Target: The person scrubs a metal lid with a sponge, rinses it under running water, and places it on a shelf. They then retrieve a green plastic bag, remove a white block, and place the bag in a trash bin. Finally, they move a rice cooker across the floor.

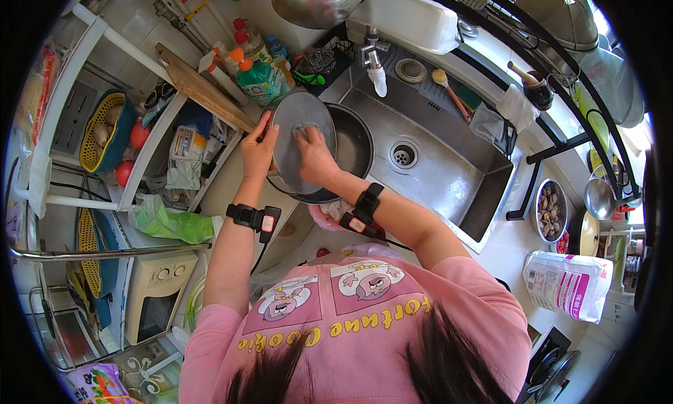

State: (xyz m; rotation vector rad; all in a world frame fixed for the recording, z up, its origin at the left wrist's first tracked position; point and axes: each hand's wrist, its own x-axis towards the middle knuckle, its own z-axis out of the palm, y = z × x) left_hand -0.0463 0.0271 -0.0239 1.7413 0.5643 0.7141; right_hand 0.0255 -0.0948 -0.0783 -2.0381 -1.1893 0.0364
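My left hand (pixel 258 149) grips the left rim of a round grey metal pan or lid (pixel 286 165), which is held tilted. My right hand (pixel 316 159) presses a greyish scrubber (pixel 303 127) on its face; the scrubber is partly hidden under the fingers. Behind and below it, a larger dark pan (pixel 355 141) rests at the left edge of the stainless steel sink (pixel 431 180), partly covered by the grey piece. The tap (pixel 374 67) has a white cloth-like wrap on its spout, and no water stream shows.
Left of the hands lean a wooden cutting board (pixel 202 88) and a green detergent bottle (pixel 257 81). A wooden-handled brush (pixel 451 94) lies behind the sink. At right stand a black rack (pixel 536 180), a colander of mushroom-like food (pixel 550 209) and a white-and-pink bag (pixel 568 286).
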